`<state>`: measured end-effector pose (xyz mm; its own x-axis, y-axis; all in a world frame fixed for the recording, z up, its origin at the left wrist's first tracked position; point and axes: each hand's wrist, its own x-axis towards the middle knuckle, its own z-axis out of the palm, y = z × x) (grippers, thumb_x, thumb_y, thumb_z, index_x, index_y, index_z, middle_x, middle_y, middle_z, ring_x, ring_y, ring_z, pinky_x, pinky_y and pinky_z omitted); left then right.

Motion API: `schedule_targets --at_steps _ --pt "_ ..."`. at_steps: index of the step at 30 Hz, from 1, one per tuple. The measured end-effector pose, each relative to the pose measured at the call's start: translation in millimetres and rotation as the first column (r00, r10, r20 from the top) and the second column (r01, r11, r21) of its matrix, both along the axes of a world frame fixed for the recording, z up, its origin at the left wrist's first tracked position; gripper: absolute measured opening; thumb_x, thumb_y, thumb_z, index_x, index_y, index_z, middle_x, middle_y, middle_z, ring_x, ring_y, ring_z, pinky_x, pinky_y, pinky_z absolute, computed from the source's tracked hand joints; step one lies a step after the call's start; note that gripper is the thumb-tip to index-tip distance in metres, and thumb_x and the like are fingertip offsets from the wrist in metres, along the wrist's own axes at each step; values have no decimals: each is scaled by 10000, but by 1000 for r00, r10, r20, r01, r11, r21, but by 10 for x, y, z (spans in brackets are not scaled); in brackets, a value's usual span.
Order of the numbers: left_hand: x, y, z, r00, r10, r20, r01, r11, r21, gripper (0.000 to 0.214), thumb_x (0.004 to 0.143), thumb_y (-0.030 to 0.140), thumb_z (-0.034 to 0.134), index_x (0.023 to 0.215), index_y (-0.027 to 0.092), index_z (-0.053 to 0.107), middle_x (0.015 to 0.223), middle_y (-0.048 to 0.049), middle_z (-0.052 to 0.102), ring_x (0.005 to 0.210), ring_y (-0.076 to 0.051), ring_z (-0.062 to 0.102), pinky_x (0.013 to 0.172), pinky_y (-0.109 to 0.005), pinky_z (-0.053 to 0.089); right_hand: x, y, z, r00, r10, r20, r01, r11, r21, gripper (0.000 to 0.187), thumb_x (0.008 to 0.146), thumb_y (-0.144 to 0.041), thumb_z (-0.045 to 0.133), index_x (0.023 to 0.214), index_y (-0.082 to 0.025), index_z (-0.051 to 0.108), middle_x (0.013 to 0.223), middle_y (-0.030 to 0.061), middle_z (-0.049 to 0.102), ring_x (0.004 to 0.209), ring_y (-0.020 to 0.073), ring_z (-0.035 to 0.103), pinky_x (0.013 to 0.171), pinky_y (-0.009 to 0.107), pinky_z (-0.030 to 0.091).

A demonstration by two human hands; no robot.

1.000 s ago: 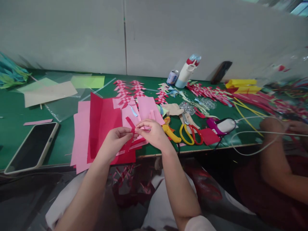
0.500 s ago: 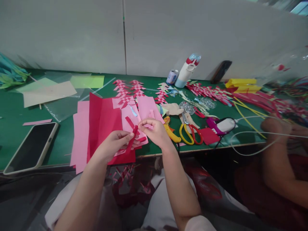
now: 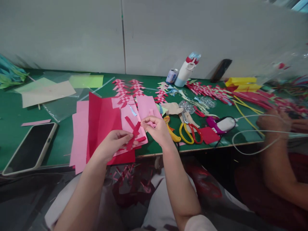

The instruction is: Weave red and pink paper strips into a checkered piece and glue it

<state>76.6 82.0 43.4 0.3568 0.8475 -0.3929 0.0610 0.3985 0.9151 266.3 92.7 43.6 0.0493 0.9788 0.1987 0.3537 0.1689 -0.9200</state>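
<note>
A red paper strip runs slantwise between my two hands, over pink and red sheets. My left hand pinches its lower part between thumb and fingers. At the strip's upper end, my right hand is closed with thumb and forefinger together on the tip. More red strips lie just beneath, one of them beside my left fingertips. Under and left of my hands are a folded red sheet and pink paper sheets. Woven red-and-pink paper chains lie behind them.
Scissors with yellow and red handles and a yellow-handled tool lie right of my hands. A phone is at the left edge. A bottle and a can stand at the back. Another person's hand is at the right.
The upper end of the red strip has swung slightly right, toward my right fingertips. My right hand has shifted a little right. The other person's hand at the right has moved slightly.
</note>
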Motion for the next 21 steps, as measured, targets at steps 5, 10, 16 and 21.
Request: schedule_targets --at_steps 5,10,16,21 --pt "-16 11 -20 1000 22 -23 -21 999 39 246 659 399 786 762 180 740 744 -71 735 653 -168 668 566 -236 549 9 16 -29 998 -44 -48 45 999 4 188 759 -358 628 746 -175 667 831 47 709 850 207 660 783 321 518" --pt "2 8 8 998 -11 -56 15 997 71 213 674 375 768 749 180 726 698 -51 711 641 -158 660 557 -223 539 12 46 -83 997 -77 -22 77 997 18 192 753 -357 626 740 -172 675 819 54 709 838 215 664 796 335 511" --pt "-15 12 21 998 8 -64 -2 995 101 297 683 346 751 895 159 661 696 -15 657 633 -155 657 579 -254 552 24 67 -104 994 -105 -3 105 994 5 184 748 -347 627 745 -174 690 845 66 722 863 225 665 790 339 512" --pt "-29 18 8 999 -6 -40 11 992 123 270 700 363 735 845 174 606 647 8 627 636 -154 652 602 -263 545 27 83 -123 992 -129 13 129 991 19 168 744 -330 627 727 -177 694 827 67 727 845 227 671 785 345 516"
